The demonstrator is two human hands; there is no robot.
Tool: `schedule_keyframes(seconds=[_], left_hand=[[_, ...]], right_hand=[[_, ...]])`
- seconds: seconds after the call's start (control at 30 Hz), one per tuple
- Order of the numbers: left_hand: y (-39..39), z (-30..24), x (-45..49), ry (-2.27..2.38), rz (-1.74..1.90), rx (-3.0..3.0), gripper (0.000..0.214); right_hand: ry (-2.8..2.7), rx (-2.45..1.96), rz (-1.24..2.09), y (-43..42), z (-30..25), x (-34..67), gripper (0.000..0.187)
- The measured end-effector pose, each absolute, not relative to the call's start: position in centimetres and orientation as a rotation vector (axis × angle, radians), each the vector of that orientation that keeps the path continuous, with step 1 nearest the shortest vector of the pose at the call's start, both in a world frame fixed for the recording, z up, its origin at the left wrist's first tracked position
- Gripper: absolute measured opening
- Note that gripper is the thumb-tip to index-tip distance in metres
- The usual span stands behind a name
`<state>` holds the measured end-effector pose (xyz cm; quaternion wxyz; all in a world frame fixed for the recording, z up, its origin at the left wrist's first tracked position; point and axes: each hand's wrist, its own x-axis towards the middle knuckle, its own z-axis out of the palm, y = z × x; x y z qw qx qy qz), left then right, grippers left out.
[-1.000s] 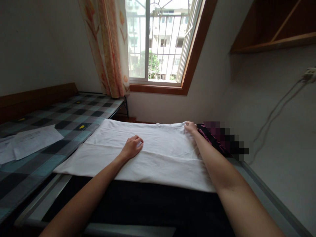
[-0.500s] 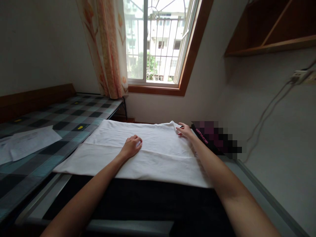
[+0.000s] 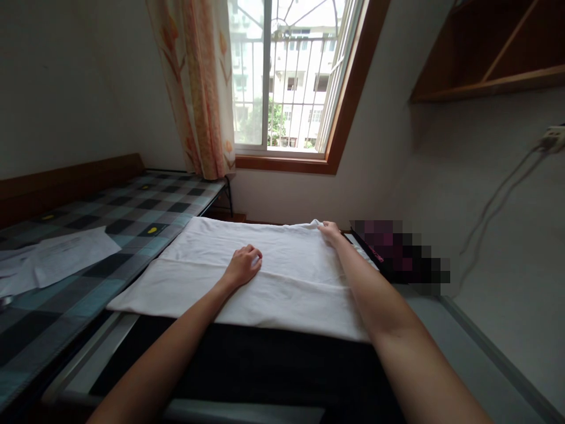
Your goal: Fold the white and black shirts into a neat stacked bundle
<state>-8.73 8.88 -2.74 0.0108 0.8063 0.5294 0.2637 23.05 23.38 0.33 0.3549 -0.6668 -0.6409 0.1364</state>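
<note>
A white cloth lies spread over the table, with shallow creases running across it. On its middle rests my left hand, fingers curled in, with a bit of the fabric showing between thumb and fingers. My right hand reaches to the cloth's far right corner and pinches the edge there, lifting a small fold. Black fabric lies under the near edge of the cloth. Whether the cloth is a garment or a plain sheet, I cannot tell.
On the left is a bed with a checked cover and papers on it. A black bag-like item, partly pixelated, sits by the right wall. Ahead hang a curtain and a barred window; a wooden shelf juts out upper right.
My right hand has closed on the cloth's far right corner and moved slightly away from me. The left hand stays on the cloth. The view has shifted a little to the left.
</note>
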Motion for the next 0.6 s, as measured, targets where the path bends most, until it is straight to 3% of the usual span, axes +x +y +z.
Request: schedule_keyframes(seconds=[0.27,0.43,0.6], left_hand=[[8.7,-2.6,-8.7,1.658,0.814,2.512,0.015],[8.6,-2.3,-8.6,1.678,0.778,2.513,0.016],[8.5,-2.3,-8.6,1.699,0.777,2.513,0.017]], right_hand=[[-1.542,-1.498,0.523,21.9,4.6,22.1,0.043],[-2.130,-1.441,0.983,16.9,5.3,24.0,0.056],[-2.386,-1.636,0.846,14.6,4.8,23.8,0.050]])
